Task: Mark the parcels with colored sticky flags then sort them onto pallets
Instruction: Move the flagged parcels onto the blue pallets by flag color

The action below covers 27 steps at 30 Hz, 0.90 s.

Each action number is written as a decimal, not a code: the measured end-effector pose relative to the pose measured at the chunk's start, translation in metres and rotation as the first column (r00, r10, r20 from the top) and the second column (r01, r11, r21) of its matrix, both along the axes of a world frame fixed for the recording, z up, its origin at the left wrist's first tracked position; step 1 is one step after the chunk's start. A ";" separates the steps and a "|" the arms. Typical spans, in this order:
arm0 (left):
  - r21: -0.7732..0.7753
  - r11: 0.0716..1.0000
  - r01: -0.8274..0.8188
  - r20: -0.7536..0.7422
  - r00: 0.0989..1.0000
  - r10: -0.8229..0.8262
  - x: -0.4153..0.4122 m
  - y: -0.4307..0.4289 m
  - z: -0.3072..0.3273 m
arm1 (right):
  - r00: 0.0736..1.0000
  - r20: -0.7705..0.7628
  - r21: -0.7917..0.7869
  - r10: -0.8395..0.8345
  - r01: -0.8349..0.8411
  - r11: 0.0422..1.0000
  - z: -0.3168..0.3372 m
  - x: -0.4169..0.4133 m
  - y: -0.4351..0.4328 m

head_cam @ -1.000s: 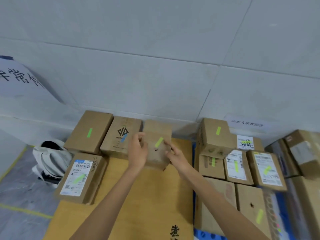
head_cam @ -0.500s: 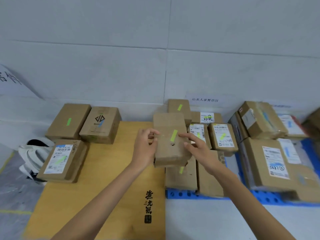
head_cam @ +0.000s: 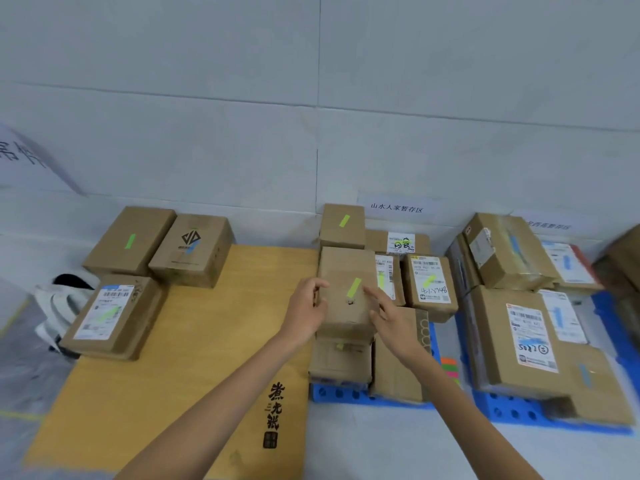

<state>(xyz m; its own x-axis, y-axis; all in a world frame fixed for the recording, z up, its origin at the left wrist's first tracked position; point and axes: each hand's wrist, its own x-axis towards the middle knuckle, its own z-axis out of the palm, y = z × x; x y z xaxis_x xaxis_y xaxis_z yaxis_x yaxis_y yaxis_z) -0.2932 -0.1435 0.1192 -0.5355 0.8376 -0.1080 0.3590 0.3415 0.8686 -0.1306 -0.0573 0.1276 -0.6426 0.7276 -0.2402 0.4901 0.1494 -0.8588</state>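
A small brown parcel (head_cam: 341, 306) with a yellow-green sticky flag (head_cam: 354, 286) on top sits on a stack of parcels on the left blue pallet (head_cam: 346, 393). My left hand (head_cam: 306, 311) grips the parcel's left side, thumb on the top edge. My right hand (head_cam: 393, 318) lies along its right side with straight fingers touching the top near the flag. Around it stand other yellow-flagged parcels (head_cam: 429, 287). A pad of coloured sticky flags (head_cam: 450, 370) lies on the pallet behind my right wrist.
A brown cardboard sheet (head_cam: 194, 341) on the floor at left carries three parcels (head_cam: 110, 315), with green and blue flags. A second blue pallet (head_cam: 512, 412) at right holds blue-flagged parcels (head_cam: 519, 334). A white bag (head_cam: 57, 303) lies far left. The wall is close behind.
I carried the parcel from above the cardboard sheet rightward and lowered it onto the stack on the blue pallet. The view swung right with it. My right fingers have straightened.
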 end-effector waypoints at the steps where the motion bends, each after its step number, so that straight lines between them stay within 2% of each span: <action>1: -0.001 1.000 0.017 0.024 1.000 -0.017 0.000 -0.001 0.002 | 0.999 0.049 0.050 0.008 -0.011 0.999 0.000 0.001 -0.001; 3: -0.005 0.999 0.041 0.063 0.997 -0.040 -0.004 -0.001 0.005 | 0.992 0.119 0.204 -0.035 0.010 0.979 0.002 0.000 0.000; 6: -0.013 1.000 -0.013 0.082 0.997 0.014 -0.020 -0.010 0.006 | 0.997 0.020 0.426 -0.076 0.061 0.903 0.018 -0.014 -0.006; 12: 0.002 0.986 -0.166 0.035 0.986 0.166 -0.118 -0.053 0.003 | 0.990 -0.091 0.568 0.107 -0.037 0.822 0.034 -0.097 -0.036; 17: -0.081 0.952 -0.294 -0.058 0.955 0.290 -0.247 -0.086 -0.011 | 0.969 -0.068 0.439 0.237 -0.184 0.879 0.017 -0.207 -0.061; 20: -0.214 0.957 -0.198 -0.114 0.978 0.177 -0.316 -0.095 -0.032 | 0.968 0.002 0.283 0.251 -0.241 0.928 -0.010 -0.281 -0.068; 24: -0.333 0.937 -0.108 -0.162 0.985 0.056 -0.362 -0.098 -0.063 | 0.958 0.116 0.105 0.264 -0.276 0.955 -0.046 -0.361 -0.070; 27: -0.443 0.889 -0.115 -0.264 0.964 -0.007 -0.373 -0.094 -0.079 | 0.967 0.150 -0.105 0.208 -0.194 0.975 -0.068 -0.404 -0.069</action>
<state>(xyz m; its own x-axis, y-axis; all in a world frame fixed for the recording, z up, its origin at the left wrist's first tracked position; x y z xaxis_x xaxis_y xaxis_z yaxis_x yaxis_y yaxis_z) -0.6657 -0.2371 0.0402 -0.6387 0.6989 -0.3220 0.5134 0.6987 0.4983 -0.5343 -0.1265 0.0599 -0.7216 0.5586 -0.4089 0.5892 0.1855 -0.7864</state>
